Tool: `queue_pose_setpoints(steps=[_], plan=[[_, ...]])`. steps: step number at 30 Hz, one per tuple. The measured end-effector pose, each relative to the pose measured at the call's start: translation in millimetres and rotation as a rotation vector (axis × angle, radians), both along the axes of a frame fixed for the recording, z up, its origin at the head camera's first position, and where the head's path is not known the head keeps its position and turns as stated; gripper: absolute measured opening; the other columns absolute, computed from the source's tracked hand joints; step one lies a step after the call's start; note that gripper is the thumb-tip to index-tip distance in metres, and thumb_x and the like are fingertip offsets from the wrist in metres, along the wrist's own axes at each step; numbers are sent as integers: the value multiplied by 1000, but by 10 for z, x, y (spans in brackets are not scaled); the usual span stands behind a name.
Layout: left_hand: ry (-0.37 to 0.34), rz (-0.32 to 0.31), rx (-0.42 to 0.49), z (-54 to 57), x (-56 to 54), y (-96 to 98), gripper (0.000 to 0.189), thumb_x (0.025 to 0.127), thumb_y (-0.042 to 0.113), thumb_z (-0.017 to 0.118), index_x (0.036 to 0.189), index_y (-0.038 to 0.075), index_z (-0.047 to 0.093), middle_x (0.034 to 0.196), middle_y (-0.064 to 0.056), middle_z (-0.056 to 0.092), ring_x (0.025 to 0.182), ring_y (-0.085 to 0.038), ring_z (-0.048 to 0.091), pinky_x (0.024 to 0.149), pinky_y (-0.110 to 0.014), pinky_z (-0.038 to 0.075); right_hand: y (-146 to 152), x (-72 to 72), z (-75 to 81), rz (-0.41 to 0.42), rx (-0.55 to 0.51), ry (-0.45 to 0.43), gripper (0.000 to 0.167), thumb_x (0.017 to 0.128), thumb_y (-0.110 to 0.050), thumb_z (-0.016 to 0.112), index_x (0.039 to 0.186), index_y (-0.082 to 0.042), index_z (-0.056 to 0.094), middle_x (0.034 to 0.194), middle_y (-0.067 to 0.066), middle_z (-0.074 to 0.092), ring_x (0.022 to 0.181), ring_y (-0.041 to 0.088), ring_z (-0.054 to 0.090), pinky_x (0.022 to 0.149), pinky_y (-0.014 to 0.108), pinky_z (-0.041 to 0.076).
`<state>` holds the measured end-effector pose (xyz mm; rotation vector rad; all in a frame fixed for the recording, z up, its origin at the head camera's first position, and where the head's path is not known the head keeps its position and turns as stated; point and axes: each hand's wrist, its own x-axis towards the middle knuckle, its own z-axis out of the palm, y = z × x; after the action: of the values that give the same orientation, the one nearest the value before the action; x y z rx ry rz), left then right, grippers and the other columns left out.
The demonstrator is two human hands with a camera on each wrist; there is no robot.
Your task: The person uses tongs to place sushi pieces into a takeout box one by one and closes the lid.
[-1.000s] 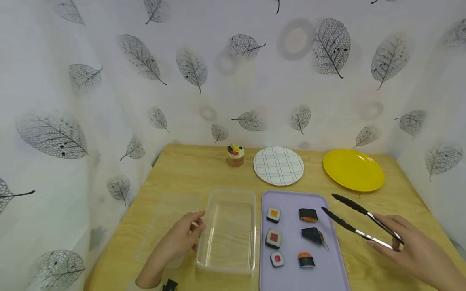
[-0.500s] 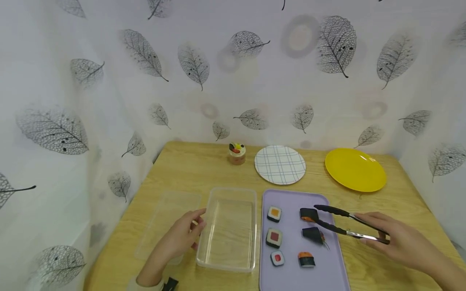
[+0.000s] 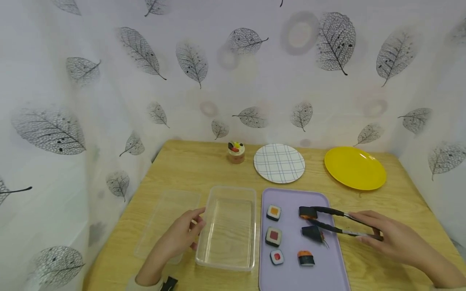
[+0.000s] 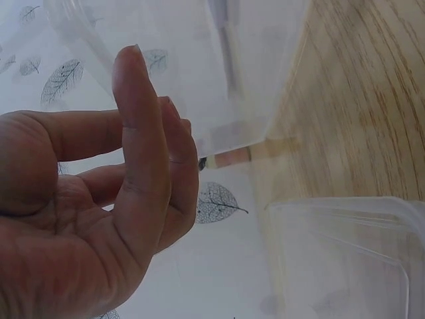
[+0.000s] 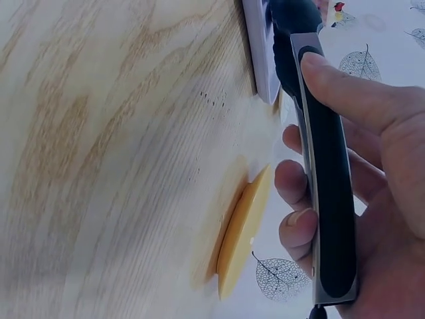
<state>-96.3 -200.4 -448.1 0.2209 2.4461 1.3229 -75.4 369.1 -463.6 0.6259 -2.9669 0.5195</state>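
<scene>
My right hand (image 3: 384,238) grips a pair of metal tongs (image 3: 358,233) with black tips. Over the purple tray (image 3: 287,258), the tong tips lie on either side of a seaweed-wrapped sushi piece (image 3: 308,212) at the upper right. Whether they press on it cannot be told. In the right wrist view, the thumb lies along the tongs' handle (image 5: 329,199) and fingers wrap its other side. My left hand (image 3: 180,234) rests its fingertips at the left rim of a clear plastic container (image 3: 229,242); its fingers are loosely bent in the left wrist view.
Left of the container lies a clear lid (image 3: 153,232). Several other sushi pieces sit on the tray, including a dark hand roll (image 3: 311,232) and a square roll (image 3: 273,236). Behind stand a small cake (image 3: 236,153), a checked plate (image 3: 279,163) and a yellow plate (image 3: 354,167).
The tongs have moved left from beside the tray to the upper-right sushi piece, and their arms have drawn closer together. My left hand has stayed at the container.
</scene>
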Motion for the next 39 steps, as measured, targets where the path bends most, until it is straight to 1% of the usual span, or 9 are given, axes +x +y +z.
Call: queue_pose_setpoints(steps=[4,7,12,16,23,27,31,35,39], plan=[[-12,6,7,18,1,3,50,110,11,53,157,-4,42,127,-24,57,86,-22,61,55,-30,64,-18,-28,24,-29,5,27,64,86,-29,88,144,-23,64,118,-3,67,65,-10,37,51,16,30],[-11,3,14,28,2,-2,51,111,12,54,157,-4,41,127,-24,57,86,-22,61,55,-30,64,-49,-72,56,-27,-13,77,65,85,-26,89,144,-22,63,107,-7,63,65,-10,37,52,17,29],[-11,2,13,36,11,-30,51,110,13,54,157,-4,41,127,-25,58,81,-21,63,55,-31,64,-208,-180,169,-4,-66,126,64,84,-23,89,143,-19,65,100,-10,58,66,-9,38,53,16,31],[-18,6,13,40,11,-37,51,110,13,55,157,-4,41,127,-25,58,78,-20,63,55,-31,64,-427,-276,289,45,-84,149,63,84,-22,90,142,-17,65,105,-9,62,68,-9,39,53,15,34],[-1,-5,-1,33,7,-28,51,110,13,55,157,-4,41,126,-24,58,79,-20,62,55,-30,64,-866,-534,502,173,-62,215,63,84,-28,89,142,-19,65,133,2,71,75,-6,46,59,16,43],[10,-10,-7,24,5,-22,52,110,14,56,156,-4,42,127,-25,59,78,-19,62,55,-29,64,-1152,-686,560,249,-44,190,62,89,-31,86,145,-21,64,137,2,69,82,-1,55,67,20,53],[2,6,-6,33,18,-20,52,109,13,57,156,-4,42,126,-23,59,79,-19,61,54,-27,63,-1441,-820,550,296,-13,131,59,94,-36,81,148,-23,62,141,1,68,92,5,64,74,28,60],[-12,33,-4,43,27,-9,51,109,12,57,156,-3,44,125,-21,59,81,-20,60,53,-27,62,-1686,-906,527,332,16,86,58,96,-39,77,149,-23,61,143,1,67,100,12,70,80,36,64],[-18,44,-4,43,29,11,51,109,11,57,156,-2,44,126,-22,59,82,-20,60,53,-27,63,-1882,-954,518,351,61,67,59,96,-40,78,148,-19,61,144,3,67,100,14,73,81,38,65]])
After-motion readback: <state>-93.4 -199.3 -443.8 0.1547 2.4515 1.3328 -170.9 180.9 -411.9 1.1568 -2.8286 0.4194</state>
